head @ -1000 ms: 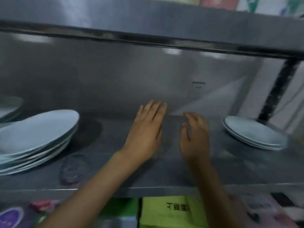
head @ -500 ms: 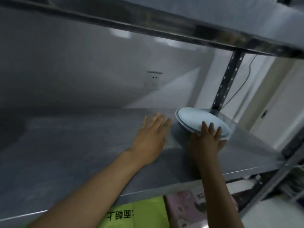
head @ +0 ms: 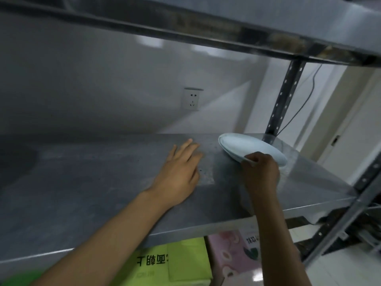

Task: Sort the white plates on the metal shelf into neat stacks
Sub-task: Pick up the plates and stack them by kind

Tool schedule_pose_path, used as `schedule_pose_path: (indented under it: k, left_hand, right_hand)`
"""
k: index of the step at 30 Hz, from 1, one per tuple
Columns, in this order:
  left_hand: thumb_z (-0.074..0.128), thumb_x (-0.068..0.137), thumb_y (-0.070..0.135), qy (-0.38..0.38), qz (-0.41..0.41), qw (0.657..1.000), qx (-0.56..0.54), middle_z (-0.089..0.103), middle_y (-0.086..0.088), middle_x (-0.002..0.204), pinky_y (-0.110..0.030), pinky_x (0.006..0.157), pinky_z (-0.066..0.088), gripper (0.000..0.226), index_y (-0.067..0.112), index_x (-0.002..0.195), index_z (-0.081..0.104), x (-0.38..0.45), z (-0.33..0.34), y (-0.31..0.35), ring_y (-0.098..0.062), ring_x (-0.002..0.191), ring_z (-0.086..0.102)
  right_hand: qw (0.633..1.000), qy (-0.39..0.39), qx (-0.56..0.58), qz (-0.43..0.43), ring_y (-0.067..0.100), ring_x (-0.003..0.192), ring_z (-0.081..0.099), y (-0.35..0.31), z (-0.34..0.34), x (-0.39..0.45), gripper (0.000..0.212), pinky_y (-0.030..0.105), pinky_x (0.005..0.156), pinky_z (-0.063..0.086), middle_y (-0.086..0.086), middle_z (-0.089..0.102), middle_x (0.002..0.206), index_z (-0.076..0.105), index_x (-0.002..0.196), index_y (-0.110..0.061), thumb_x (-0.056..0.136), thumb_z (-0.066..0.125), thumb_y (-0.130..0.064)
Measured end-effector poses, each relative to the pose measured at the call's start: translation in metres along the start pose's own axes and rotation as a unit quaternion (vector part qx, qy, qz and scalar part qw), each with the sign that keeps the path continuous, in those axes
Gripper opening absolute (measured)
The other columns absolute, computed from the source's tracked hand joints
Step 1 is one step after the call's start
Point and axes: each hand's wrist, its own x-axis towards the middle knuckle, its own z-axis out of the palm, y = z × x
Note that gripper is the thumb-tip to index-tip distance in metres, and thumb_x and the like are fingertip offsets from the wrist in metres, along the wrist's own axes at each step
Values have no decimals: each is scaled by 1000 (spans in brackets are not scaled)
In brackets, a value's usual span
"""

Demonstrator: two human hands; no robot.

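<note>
A small stack of white plates (head: 245, 145) sits at the far right of the metal shelf (head: 92, 188), close to the rear upright. My right hand (head: 260, 172) grips the near rim of the stack, fingers curled over the edge, and the stack looks tilted up on that side. My left hand (head: 179, 168) rests flat on the shelf surface just left of the plates, fingers spread and holding nothing. The larger plate stack further left is out of view.
An upper shelf edge (head: 185, 32) runs low overhead. A perforated metal upright (head: 284, 98) stands behind the plates, with a dark cable beside it. A wall socket (head: 191, 99) is at the back. Green and pink packages (head: 185, 263) sit below the shelf.
The view swung right, and the left plate stack went out of frame. My right hand reached the right-hand stack, then closed its fingers on the near rim. My left hand stayed flat on the shelf.
</note>
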Motion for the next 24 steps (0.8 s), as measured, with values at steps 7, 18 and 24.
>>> schedule_pose_path:
  k: [7,18,24]
  left_hand:
    - [38,88,21,62,-23,996,-52,46,-11,141,-55,110,28,43,11,126,55,-46,-45,6,-31,139,31]
    - [52,92,15,210,-47,976,41,48,-13,139,-52,106,35,39,10,131,53,-161,-199,-47,-31,137,31]
    - [57,87,14,288,-84,950,87,63,-8,104,-21,97,34,24,6,107,68,-223,-265,-76,-26,109,50]
  right_hand:
    - [992,63,32,-107,25,66,58,-38,-22,-31,18,42,73,53,15,68,72,70,71,-2,86,59,-1]
    - [905,-25,384,-182,22,100,60,-208,21,-198,27,33,92,46,-5,62,91,64,84,-28,76,74,-4]
    - [852,-129,458,-221,9,104,57,-285,28,-255,36,19,90,42,5,62,98,61,77,-33,75,73,1]
